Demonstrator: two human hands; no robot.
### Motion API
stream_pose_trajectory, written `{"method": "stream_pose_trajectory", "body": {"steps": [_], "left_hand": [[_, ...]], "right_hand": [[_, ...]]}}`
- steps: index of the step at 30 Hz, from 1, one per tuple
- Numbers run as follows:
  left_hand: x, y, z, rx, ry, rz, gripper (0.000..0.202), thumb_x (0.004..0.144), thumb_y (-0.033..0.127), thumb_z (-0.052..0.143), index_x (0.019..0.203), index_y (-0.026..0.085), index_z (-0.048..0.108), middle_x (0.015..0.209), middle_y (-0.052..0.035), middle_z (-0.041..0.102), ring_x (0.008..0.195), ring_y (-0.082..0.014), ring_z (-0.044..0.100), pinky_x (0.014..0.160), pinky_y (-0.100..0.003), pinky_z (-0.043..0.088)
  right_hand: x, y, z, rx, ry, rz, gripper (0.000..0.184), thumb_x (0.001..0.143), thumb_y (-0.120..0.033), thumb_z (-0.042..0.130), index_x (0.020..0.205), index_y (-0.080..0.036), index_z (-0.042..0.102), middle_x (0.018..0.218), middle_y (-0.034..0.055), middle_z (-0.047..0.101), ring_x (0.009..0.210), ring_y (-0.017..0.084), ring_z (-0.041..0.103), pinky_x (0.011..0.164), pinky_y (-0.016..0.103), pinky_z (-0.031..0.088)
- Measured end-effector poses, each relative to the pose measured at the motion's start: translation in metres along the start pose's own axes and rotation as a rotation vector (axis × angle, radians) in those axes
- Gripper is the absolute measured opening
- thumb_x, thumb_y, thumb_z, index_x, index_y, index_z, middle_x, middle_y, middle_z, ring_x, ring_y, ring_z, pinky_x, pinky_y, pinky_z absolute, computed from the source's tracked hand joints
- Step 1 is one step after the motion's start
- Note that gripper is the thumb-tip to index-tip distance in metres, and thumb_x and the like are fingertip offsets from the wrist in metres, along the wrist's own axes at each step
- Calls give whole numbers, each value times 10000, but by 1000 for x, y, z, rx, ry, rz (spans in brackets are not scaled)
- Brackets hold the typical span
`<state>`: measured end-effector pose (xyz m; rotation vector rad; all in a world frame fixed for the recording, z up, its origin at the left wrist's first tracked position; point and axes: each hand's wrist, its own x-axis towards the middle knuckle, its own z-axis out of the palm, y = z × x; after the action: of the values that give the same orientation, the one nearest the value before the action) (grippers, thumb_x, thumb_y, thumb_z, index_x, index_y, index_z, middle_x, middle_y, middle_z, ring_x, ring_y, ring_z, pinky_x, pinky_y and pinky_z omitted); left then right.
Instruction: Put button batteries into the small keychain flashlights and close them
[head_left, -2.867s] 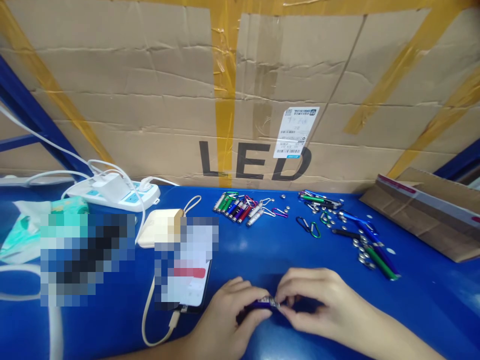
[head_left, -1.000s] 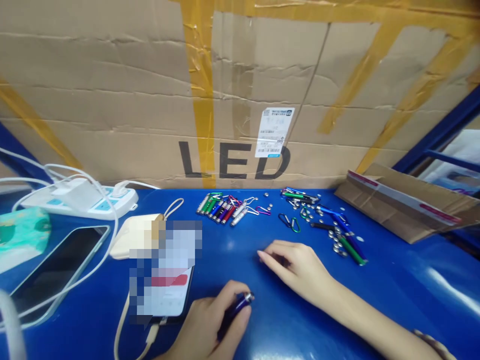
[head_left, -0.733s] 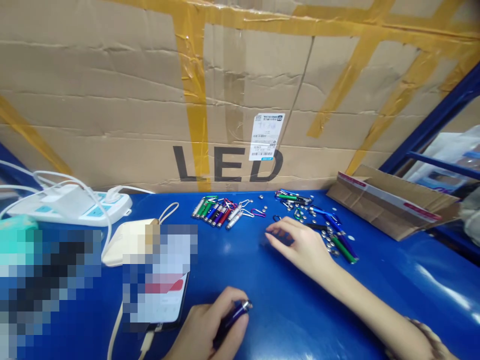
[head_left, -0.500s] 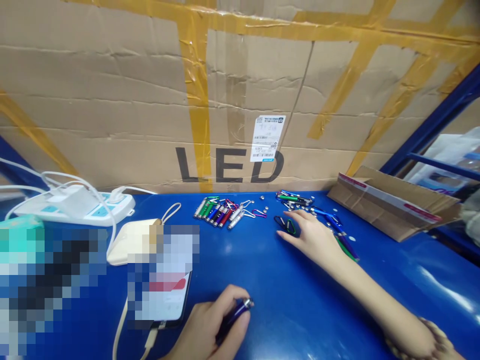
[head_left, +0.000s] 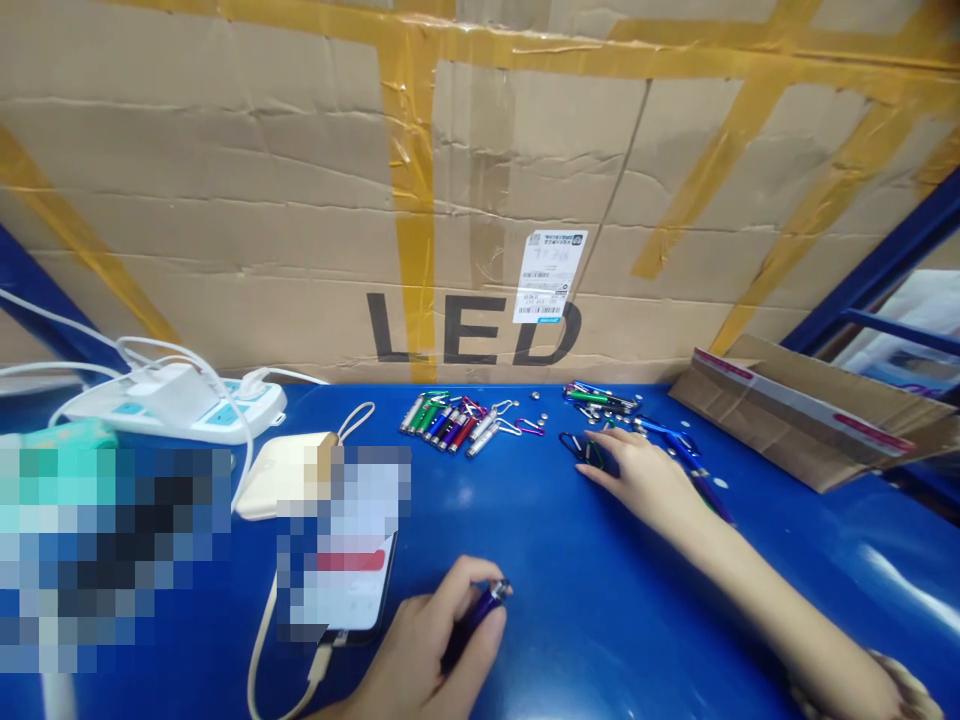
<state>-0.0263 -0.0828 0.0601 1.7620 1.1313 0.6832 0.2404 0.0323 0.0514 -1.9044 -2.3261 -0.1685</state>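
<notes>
**Purple torch gripped at left, right hand out among the clips**

The left hand point(head_left: 424, 665) is clenched around a small purple metal flashlight point(head_left: 484, 605), low at the near edge of the glossy blue table point(head_left: 570, 600), with the silver end poking out past the thumb. The right hand point(head_left: 641, 478) lies well apart from it, palm down with fingers stretched and loose. Its fingertips seem to touch a dark wire carabiner clip point(head_left: 576, 445), though the view is too small to be sure. Just beyond are scattered silver button cells and loose flashlight tubes point(head_left: 679, 445), and to the left a tidy row of coloured mini flashlights point(head_left: 450, 425). A phone on a cream cable point(head_left: 349, 590) sits beside the left hand.

The risks, as I judge them: the outstretched forearm could sweep the cells across the slick surface — they would roll — and a one-handed grip so near the edge could let the flashlight slip.
</notes>
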Motion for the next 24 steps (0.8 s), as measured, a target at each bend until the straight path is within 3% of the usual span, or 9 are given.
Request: {"method": "stream_pose_trajectory", "body": {"steps": [6, 13, 19, 24], "left_hand": [[0, 0, 0, -44, 11, 12, 151, 915, 291, 360, 951, 212, 484, 569, 89, 252, 482, -106, 290, 484, -230, 216], [1, -3, 3, -74, -3, 39, 154, 922, 308, 358, 952, 227, 485, 583, 84, 249, 494, -111, 275, 491, -238, 211], [-1, 0, 4, -93, 34, 42, 141, 916, 300, 367, 923, 227, 487, 571, 90, 228, 487, -108, 245, 487, -243, 192], [1, -3, 2, -62, -17, 77, 151, 930, 291, 345, 957, 219, 475, 572, 90, 230, 481, -106, 250, 477, -236, 197]], "right_hand": [[2, 15, -10, -72, 33, 24, 402, 773, -345, 627, 1133, -165, 611, 1092, 116, 655, 984, 295, 616, 755, 394, 519], [10, 53, -33, -156, 341, 208, 281, 873, -210, 426, 1048, -165, 641, 1031, 91, 666, 961, 290, 599, 760, 404, 467], [17, 77, -20, -52, 362, 209, 303, 853, -195, 395, 1000, -151, 657, 1032, 114, 662, 949, 298, 606, 764, 415, 468], [21, 84, -11, 27, 352, 147, 263, 850, -251, 437, 987, -180, 650, 1021, 70, 672, 947, 249, 627, 791, 363, 493]]}}
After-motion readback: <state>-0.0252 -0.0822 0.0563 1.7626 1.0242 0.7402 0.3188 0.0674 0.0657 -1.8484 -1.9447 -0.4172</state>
